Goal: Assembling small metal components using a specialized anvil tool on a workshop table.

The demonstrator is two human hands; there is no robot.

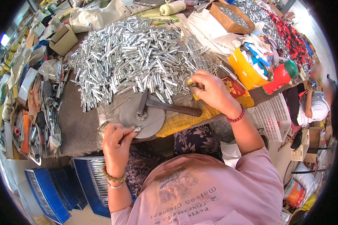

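Observation:
My left hand (pixel 116 140) pinches a thin metal rod (pixel 151 123) near a small silver fitting at its end. The rod reaches out over a round grey metal plate (pixel 156 130). A hammer (pixel 172 107) with a dark wooden handle lies across this plate, its head on the plate. My right hand (pixel 214 92) is raised by the right edge of a big heap of short silver metal tubes (pixel 127 56). Its covered fingertips are pressed together; anything small between them does not show. Thin metal pins (pixel 191 62) lie just beyond that hand.
Tools and pipes crowd the left, including an orange-handled one (pixel 25 131). A yellow box (pixel 242 69) and a red-and-green container (pixel 279 77) stand right. A cardboard box (pixel 233 17) sits behind. Blue trays (pixel 49 195) are below left. Another person (pixel 319 105) sits far right.

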